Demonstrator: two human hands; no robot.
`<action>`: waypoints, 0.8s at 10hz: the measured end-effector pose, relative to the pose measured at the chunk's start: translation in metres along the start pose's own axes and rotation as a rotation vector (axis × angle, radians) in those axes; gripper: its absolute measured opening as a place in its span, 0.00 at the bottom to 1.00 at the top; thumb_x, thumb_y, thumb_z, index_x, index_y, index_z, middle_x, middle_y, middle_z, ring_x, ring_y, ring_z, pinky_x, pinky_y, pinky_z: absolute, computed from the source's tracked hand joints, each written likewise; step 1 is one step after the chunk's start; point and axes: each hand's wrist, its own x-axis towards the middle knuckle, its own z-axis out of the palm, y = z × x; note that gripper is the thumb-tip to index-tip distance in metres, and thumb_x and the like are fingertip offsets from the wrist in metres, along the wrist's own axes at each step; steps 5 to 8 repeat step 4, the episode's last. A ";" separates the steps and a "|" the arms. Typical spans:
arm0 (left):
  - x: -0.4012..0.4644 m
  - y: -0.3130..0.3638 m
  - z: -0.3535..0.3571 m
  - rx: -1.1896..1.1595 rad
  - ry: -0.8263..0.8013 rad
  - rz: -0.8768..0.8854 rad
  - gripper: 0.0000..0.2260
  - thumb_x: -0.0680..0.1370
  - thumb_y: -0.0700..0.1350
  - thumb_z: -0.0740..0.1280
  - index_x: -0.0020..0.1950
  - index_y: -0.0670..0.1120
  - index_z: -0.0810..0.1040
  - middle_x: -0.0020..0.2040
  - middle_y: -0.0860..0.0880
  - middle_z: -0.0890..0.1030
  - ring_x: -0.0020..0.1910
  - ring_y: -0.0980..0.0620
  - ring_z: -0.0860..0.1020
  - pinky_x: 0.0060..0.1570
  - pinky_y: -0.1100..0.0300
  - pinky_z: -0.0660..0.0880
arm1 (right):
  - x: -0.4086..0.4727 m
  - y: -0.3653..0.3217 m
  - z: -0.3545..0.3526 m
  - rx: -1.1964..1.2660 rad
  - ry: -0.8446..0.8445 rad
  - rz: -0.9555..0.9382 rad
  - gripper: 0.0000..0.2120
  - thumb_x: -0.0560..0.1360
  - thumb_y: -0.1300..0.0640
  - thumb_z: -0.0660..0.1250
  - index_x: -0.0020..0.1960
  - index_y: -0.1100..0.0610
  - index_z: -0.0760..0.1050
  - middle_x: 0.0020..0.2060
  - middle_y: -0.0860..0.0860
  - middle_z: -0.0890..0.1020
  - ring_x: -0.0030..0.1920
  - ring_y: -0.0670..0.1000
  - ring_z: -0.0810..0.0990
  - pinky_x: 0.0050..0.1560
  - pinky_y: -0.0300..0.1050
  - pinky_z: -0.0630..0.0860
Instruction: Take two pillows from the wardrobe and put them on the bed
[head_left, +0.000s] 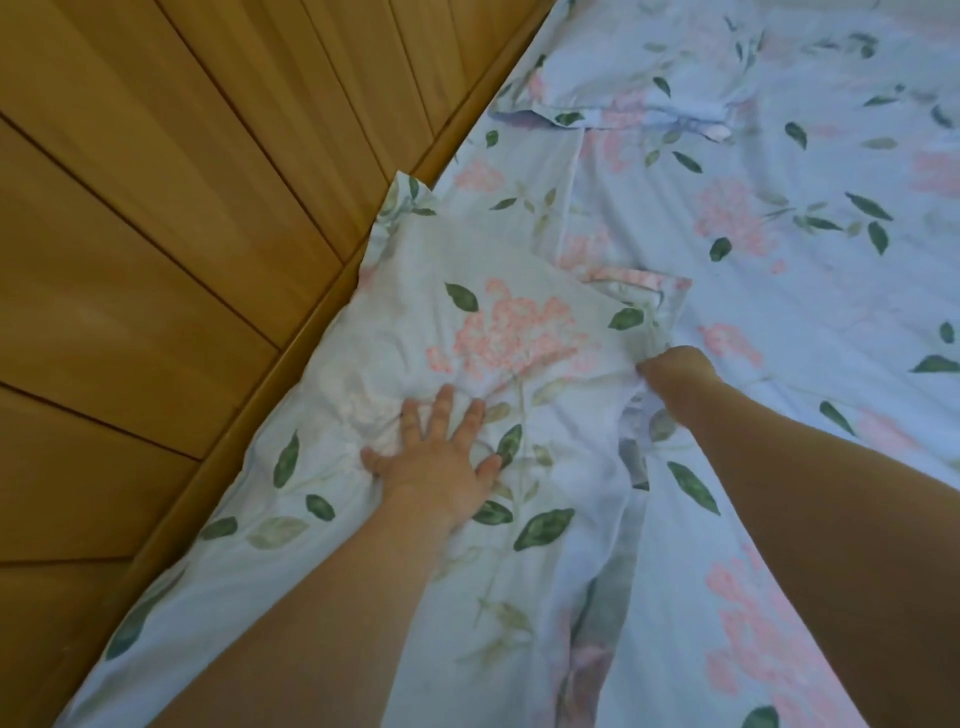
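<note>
A left hand (436, 462) lies flat, fingers apart, on the near pillow (483, 332) beside the headboard (171, 218), the right hand (670, 364) clamped on its far edge, where a tug could drag the bed sheet (810, 291); a second pillow (639, 67) lies well beyond.

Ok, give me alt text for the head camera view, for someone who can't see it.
A person's left hand presses flat on a floral pillow lying on the bed against a wooden headboard, while the right hand grips the pillow's edge. A second matching pillow lies farther along the headboard.
</note>
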 end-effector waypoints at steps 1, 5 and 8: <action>-0.005 0.007 -0.016 0.001 -0.027 -0.005 0.30 0.77 0.68 0.46 0.74 0.64 0.35 0.76 0.58 0.32 0.76 0.44 0.35 0.64 0.24 0.47 | -0.029 0.012 -0.002 -0.059 0.144 -0.105 0.17 0.73 0.55 0.60 0.60 0.60 0.72 0.58 0.60 0.75 0.58 0.63 0.75 0.59 0.54 0.73; -0.108 0.015 -0.105 -0.060 0.201 0.139 0.29 0.80 0.60 0.47 0.78 0.52 0.43 0.79 0.50 0.47 0.77 0.44 0.45 0.72 0.39 0.47 | -0.193 0.002 -0.079 -0.093 -0.017 -0.426 0.27 0.79 0.54 0.58 0.75 0.60 0.56 0.75 0.55 0.61 0.75 0.55 0.60 0.73 0.49 0.58; -0.108 0.015 -0.105 -0.060 0.201 0.139 0.29 0.80 0.60 0.47 0.78 0.52 0.43 0.79 0.50 0.47 0.77 0.44 0.45 0.72 0.39 0.47 | -0.193 0.002 -0.079 -0.093 -0.017 -0.426 0.27 0.79 0.54 0.58 0.75 0.60 0.56 0.75 0.55 0.61 0.75 0.55 0.60 0.73 0.49 0.58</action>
